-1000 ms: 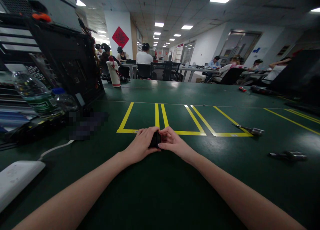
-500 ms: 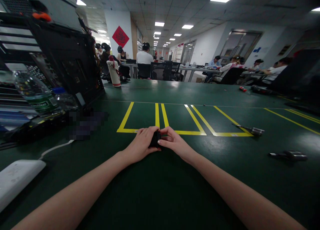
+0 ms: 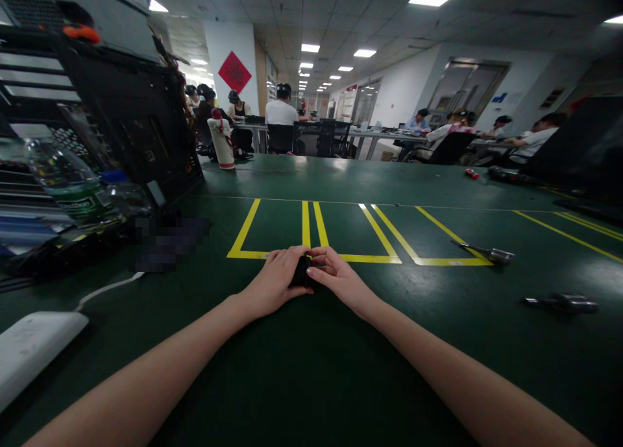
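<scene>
A small black object (image 3: 301, 272) sits low over the green tabletop, just in front of the yellow tape lines; its kind cannot be made out. My left hand (image 3: 276, 279) wraps round it from the left, thumb on the near side and fingers over the far side. From the right, my right hand (image 3: 338, 275) grips the same object between thumb and fingers. Much of the object is hidden behind the fingers. Off to the right lie two metal tools with dark, thick ends, one (image 3: 499, 256) across a tape corner and the other (image 3: 564, 302) nearer me.
Yellow tape (image 3: 365, 258) marks boxes on the green table (image 3: 311, 382). At left stand a black computer case (image 3: 141, 122), a water bottle (image 3: 68, 181) and a white power strip (image 3: 39, 343). A white cylinder (image 3: 222, 142) stands farther back. Several people sit at tables beyond.
My right hand has closed in slightly on the black object, its fingers now closer round it. My left hand stays in place.
</scene>
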{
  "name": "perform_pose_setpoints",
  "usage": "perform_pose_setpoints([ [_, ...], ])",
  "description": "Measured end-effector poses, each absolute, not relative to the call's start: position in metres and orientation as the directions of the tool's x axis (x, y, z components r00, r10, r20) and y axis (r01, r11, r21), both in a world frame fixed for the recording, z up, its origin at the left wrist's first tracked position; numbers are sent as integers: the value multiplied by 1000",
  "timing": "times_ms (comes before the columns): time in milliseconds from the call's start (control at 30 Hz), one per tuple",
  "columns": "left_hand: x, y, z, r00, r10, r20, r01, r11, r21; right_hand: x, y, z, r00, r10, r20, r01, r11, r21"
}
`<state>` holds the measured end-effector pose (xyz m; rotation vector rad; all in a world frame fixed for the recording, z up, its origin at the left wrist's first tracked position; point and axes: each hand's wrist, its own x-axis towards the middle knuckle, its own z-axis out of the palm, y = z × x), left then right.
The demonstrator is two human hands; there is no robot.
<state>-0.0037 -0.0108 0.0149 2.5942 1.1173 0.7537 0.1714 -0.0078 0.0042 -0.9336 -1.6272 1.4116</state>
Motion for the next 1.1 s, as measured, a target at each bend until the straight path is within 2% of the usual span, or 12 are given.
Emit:
perform_pose_setpoints([
  [267, -4, -12, 16, 582, 724, 370, 612, -690, 387, 171, -10, 6, -468, 874, 129, -37, 126, -991],
  [600, -5, -12, 16, 581, 732, 355, 617, -681, 395, 171, -8, 5, -417, 904, 94, 45, 124, -991],
  [833, -3, -10, 14, 584, 718, 378, 618, -695, 367, 171, -7, 4, -493, 857, 151, -98, 117, -988],
  [1100, -5, -10, 13, 580, 724, 373, 616, -689, 381, 170, -8, 5, -419, 899, 126, -11, 134, -991],
])
